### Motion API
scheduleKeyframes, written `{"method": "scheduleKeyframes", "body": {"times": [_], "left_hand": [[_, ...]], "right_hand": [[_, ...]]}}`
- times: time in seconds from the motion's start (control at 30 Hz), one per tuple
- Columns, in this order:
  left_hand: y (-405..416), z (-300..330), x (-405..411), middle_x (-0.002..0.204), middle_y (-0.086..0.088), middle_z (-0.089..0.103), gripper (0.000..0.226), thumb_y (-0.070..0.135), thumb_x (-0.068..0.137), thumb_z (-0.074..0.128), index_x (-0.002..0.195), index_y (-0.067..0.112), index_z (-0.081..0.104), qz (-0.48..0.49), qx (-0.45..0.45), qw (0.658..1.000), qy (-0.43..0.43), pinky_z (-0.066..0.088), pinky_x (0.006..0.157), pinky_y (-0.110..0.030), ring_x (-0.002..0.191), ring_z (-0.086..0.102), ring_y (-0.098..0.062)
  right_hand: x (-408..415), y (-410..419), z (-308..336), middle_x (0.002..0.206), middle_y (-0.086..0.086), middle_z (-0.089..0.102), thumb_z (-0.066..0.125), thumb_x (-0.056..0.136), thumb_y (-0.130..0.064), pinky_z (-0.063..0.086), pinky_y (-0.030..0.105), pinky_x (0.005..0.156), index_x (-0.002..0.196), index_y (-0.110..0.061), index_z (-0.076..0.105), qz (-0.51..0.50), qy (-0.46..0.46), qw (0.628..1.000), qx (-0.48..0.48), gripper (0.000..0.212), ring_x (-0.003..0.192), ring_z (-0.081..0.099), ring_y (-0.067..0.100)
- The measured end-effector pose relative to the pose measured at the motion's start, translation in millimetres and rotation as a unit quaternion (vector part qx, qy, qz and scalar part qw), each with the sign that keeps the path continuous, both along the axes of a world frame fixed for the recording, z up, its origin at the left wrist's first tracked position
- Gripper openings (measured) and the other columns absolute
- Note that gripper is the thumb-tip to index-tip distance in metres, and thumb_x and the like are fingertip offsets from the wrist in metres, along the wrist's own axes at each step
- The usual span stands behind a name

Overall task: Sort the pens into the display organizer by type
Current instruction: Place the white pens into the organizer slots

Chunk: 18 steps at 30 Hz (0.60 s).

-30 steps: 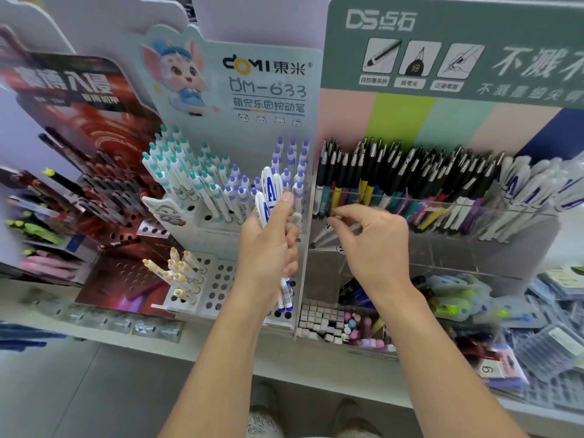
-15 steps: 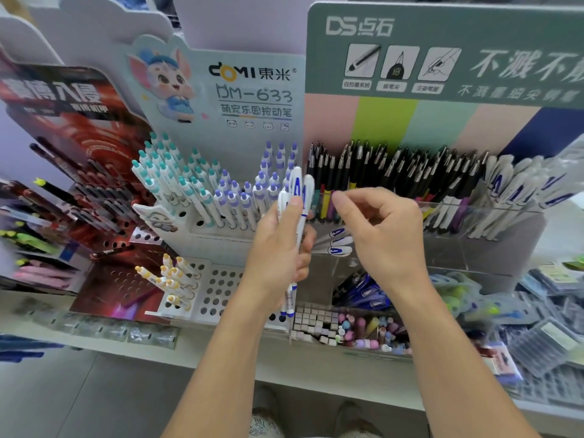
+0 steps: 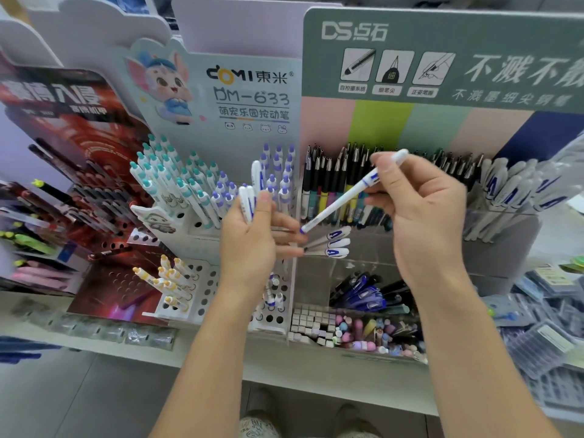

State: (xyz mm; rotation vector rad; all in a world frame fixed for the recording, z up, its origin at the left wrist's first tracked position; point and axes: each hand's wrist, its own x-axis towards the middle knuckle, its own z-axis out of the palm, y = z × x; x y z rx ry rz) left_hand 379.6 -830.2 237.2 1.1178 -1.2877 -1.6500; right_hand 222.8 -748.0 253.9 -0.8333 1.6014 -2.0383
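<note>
My left hand (image 3: 249, 245) grips a small bunch of white pens with blue marks (image 3: 252, 197), their caps sticking up above my thumb. My right hand (image 3: 420, 216) pinches one white pen with a blue band (image 3: 344, 197), held slanted with its tip down-left, in front of the clear organizer (image 3: 499, 248). Three white-and-blue pens (image 3: 331, 243) lie in the organizer's middle tier between my hands. More of the same white pens (image 3: 512, 191) stand at its upper right, beside a row of black-capped pens (image 3: 331, 175).
A white perforated stand (image 3: 205, 289) on the left holds teal-capped (image 3: 164, 175), purple-capped and yellow-capped pens. A red display (image 3: 63, 184) with dark pens stands further left. Erasers and blue pens fill the lower trays (image 3: 363, 330). Packaged refills (image 3: 543, 336) lie at the right.
My right hand has drawn one white pen out of the bunch in my left hand and lifted it up to the right. My left hand has dropped slightly.
</note>
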Motion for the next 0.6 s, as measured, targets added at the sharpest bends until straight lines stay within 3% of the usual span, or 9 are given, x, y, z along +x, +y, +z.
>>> {"method": "scheduleKeyframes", "body": {"times": [0.07, 0.17, 0.3, 0.37, 0.5, 0.6], "left_hand": [[-7.8, -4.0, 8.0, 0.055, 0.003, 0.054, 0.028, 0.038, 0.106, 0.046, 0.095, 0.013, 0.051, 0.017, 0.020, 1.000, -0.011, 0.036, 0.035, -0.023, 0.039, 0.045, -0.014], [-10.0, -9.2, 10.4, 0.053, 0.006, 0.038, 0.029, 0.040, 0.105, 0.048, 0.090, 0.015, 0.051, 0.002, 0.067, 0.998, 0.011, 0.021, 0.035, -0.021, 0.042, 0.025, -0.011], [-2.0, -9.2, 5.6, 0.053, 0.004, 0.036, 0.029, 0.031, 0.106, 0.041, 0.089, 0.012, 0.054, -0.025, 0.113, 0.989, 0.091, 0.017, 0.034, -0.019, 0.038, 0.024, -0.007], [-0.6, -7.5, 3.8, 0.053, 0.003, 0.036, 0.026, 0.024, 0.104, 0.040, 0.087, 0.011, 0.055, -0.018, 0.117, 0.986, 0.115, 0.016, 0.035, -0.019, 0.037, 0.023, -0.007], [-1.4, -7.3, 2.8, 0.052, 0.003, 0.035, 0.024, 0.023, 0.104, 0.040, 0.089, 0.011, 0.055, -0.017, 0.105, 0.988, 0.108, 0.017, 0.035, -0.018, 0.037, 0.023, -0.007], [-1.3, -8.6, 1.3, 0.052, 0.003, 0.036, 0.025, 0.023, 0.105, 0.040, 0.089, 0.011, 0.055, -0.022, 0.099, 0.990, 0.100, 0.018, 0.034, -0.018, 0.037, 0.024, -0.007]], "right_hand": [[-6.5, -0.3, -1.2, 0.079, -0.002, 0.071, 0.067, 0.096, -0.010, 0.061, 0.031, 0.069, 0.100, -0.009, 0.073, -0.032, 0.065, 0.997, 0.010, 0.008, 0.075, 0.069, 0.015], [-3.5, -4.0, -12.7, 0.087, 0.004, 0.071, 0.070, 0.094, -0.004, 0.062, 0.036, 0.075, 0.107, -0.011, 0.069, -0.050, 0.123, 0.991, 0.030, 0.015, 0.081, 0.073, 0.020], [15.0, -11.4, -34.9, 0.088, -0.006, 0.073, 0.075, 0.088, -0.002, 0.058, 0.024, 0.077, 0.105, -0.013, 0.073, -0.045, 0.213, 0.971, 0.096, 0.020, 0.081, 0.071, 0.007], [23.4, -14.6, -46.6, 0.090, -0.007, 0.073, 0.076, 0.087, -0.003, 0.058, 0.024, 0.078, 0.105, -0.013, 0.076, -0.056, 0.253, 0.960, 0.109, 0.021, 0.082, 0.069, 0.005], [25.9, -17.9, -62.9, 0.101, 0.000, 0.063, 0.079, 0.085, -0.006, 0.057, 0.027, 0.076, 0.106, -0.010, 0.078, -0.102, 0.303, 0.942, 0.106, 0.022, 0.087, 0.064, 0.008], [27.3, -17.8, -71.9, 0.094, 0.002, 0.064, 0.080, 0.084, -0.006, 0.056, 0.026, 0.076, 0.106, -0.008, 0.078, -0.114, 0.347, 0.923, 0.120, 0.022, 0.082, 0.063, 0.011]]}}
